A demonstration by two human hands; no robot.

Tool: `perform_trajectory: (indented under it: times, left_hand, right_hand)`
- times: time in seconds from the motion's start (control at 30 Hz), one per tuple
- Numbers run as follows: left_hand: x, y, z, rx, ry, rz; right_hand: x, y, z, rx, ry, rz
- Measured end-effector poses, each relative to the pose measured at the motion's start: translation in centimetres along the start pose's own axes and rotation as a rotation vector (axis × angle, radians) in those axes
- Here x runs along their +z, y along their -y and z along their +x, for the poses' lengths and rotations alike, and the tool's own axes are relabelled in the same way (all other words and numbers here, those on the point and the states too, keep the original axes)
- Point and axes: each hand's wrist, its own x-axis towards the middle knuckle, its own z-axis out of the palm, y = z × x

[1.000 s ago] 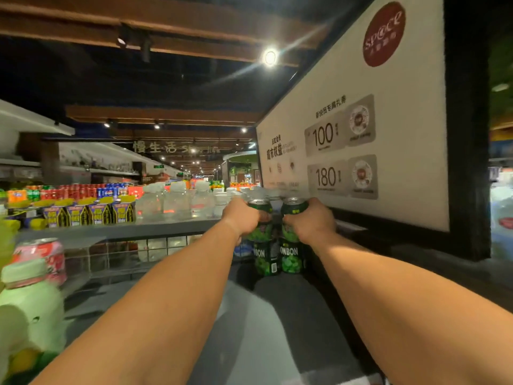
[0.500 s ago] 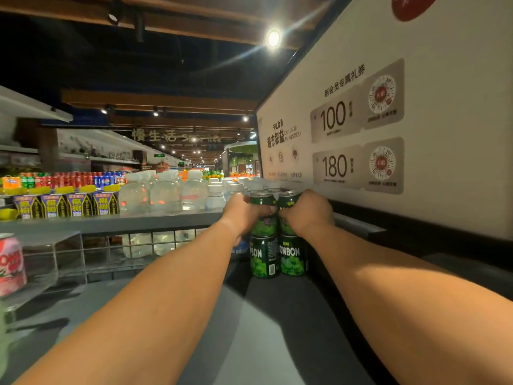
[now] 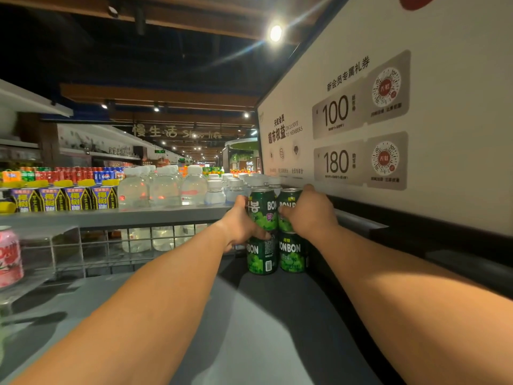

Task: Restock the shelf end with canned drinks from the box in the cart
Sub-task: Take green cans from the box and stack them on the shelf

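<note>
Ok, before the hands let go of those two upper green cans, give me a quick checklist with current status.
1. Left hand grips the upper left can: ok.
2. Right hand grips the upper right can: ok.
3. Each upper can lines up over a lower can and its neighbour: ok, both stacks look upright.
4. Upper cans fully seated on the lower rims: cannot tell, the hands cover the joins.
5. Lower cans flat on the grey shelf: ok.
6. Room beside the stack: the sign board sits close on the right; clearance cannot tell.
</note>
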Motion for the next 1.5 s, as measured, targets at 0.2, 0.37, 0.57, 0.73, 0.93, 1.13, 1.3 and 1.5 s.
perform_trajectory:
  times: [0.2, 0.37, 0.57, 0.73, 0.93, 1.13, 1.3, 1.5]
  left_hand:
    - [-0.1, 0.5, -0.4, 0.013, 0.047, -0.102]
    - [-0.5, 0.4, -0.5, 0.004, 0.053, -0.118]
    - [-0.9, 0.5, -0.4, -0.021, 0.069, -0.144]
    - [-0.8, 0.6, -0.3, -0.016, 0.073, -0.158]
    - [-0.7, 1.0, -0.3, -0.054, 0.083, -0.092]
    - [-0.4, 0.7, -0.1, -0.06, 0.006, 0.012]
    - [-0.1, 0.3, -0.2, -0.07, -0.019, 0.076]
    - [0.1, 0.3, -0.2, -0.091, -0.028, 0.053]
  right_hand:
    - [-0.5, 0.3, -0.2, 0.028, 0.062, 0.002]
    - [-0.5, 0.3, -0.5, 0.06, 0.101, 0.009]
    - [0.6, 0.3, -1.3, 0.125, 0.128, 0.142]
    - [0.8, 0.3, -1.0, 0.109, 0.149, 0.211]
    - [1.2, 0.5, -1.0, 0.106, 0.153, 0.233]
    - [1.3, 0.5, -0.9, 0.108, 0.151, 0.183]
    - [1.0, 0.5, -0.9, 0.099, 0.165, 0.155]
    - [0.8, 0.4, -1.2, 0.108, 0.165, 0.186]
